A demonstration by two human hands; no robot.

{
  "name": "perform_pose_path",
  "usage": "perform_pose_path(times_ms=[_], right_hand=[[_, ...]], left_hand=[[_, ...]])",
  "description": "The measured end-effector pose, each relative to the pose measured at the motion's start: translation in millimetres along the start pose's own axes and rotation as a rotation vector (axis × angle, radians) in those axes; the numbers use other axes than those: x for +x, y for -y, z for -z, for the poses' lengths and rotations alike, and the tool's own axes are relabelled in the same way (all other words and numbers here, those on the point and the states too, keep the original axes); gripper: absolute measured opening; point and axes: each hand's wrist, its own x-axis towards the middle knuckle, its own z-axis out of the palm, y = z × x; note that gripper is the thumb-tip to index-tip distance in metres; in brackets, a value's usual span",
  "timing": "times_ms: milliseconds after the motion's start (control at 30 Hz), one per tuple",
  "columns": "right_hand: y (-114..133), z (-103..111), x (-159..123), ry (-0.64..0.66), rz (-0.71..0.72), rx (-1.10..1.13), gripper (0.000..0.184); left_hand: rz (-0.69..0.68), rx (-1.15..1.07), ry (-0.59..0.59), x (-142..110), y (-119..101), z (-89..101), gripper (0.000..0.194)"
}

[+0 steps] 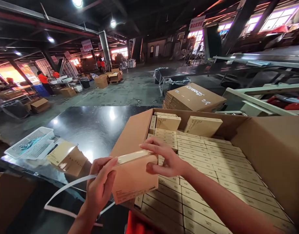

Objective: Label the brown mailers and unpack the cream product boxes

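Between my hands is a small beige box point(136, 180), its broad printed face turned toward me and its narrow top edge facing up. My left hand point(101, 180) grips the box at its left end, thumb on the near face. A white strap point(62, 189) loops out from beside that hand. My right hand point(164, 159) clasps the right end, fingers along the top edge and thumb on the front. Below and to the right, a large open carton point(268, 152) holds tight rows of similar boxes point(212, 169), with a few lying on top at its far side.
On the shiny dark table point(90, 120) stand a white plastic basket point(33, 143) and a beige box stack point(67, 157). Flattened cartons point(193, 97) are piled beyond the open carton. People in orange shirts point(43, 79) are far off at the left.
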Motion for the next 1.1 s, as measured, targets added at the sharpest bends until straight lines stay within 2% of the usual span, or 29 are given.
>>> perform_pose_path(times_ms=[100, 167, 267, 333, 433, 567, 800, 933, 1100], right_hand=[[5.8, 13.5, 14.7, 0.118, 0.017, -0.076, 0.039], [10.2, 16.7, 20.9, 0.202, 0.018, -0.163, 0.044], [15.2, 14.1, 23.5, 0.318, 0.065, -0.227, 0.049], [17.0, 9.5, 22.0, 0.331, 0.123, -0.242, 0.045], [18.6, 2.1, 17.5, 0.240, 0.201, -0.285, 0.043], [22.5, -4.8, 11.1, 0.107, 0.228, -0.336, 0.038], [26.4, -15.4, 8.6, 0.094, 0.199, -0.517, 0.036], [22.1, -21.5, 7.3, -0.004, 0.215, -0.444, 0.042], [12.8, -17.3, -7.5, -0.125, 0.210, -0.356, 0.044]], left_hand=[[-0.064, -0.036, 0.055, 5.5, -2.6, 5.0, 0.039], [-0.066, -0.065, 0.053, 6.8, -3.4, 5.0, 0.038], [-0.074, -0.080, 0.060, 6.3, -3.6, 3.8, 0.038], [-0.088, -0.075, 0.080, 5.4, -3.3, 3.1, 0.039], [-0.131, -0.104, 0.094, 4.0, -3.0, 1.9, 0.045], [-0.161, -0.151, 0.057, 4.8, -3.0, 0.4, 0.051], [-0.130, -0.163, 0.098, 15.4, -8.8, 2.1, 0.045], [-0.097, -0.207, 0.017, 15.4, -14.5, -3.9, 0.044], [-0.064, -0.249, 0.018, 10.0, -18.0, -10.5, 0.048]])
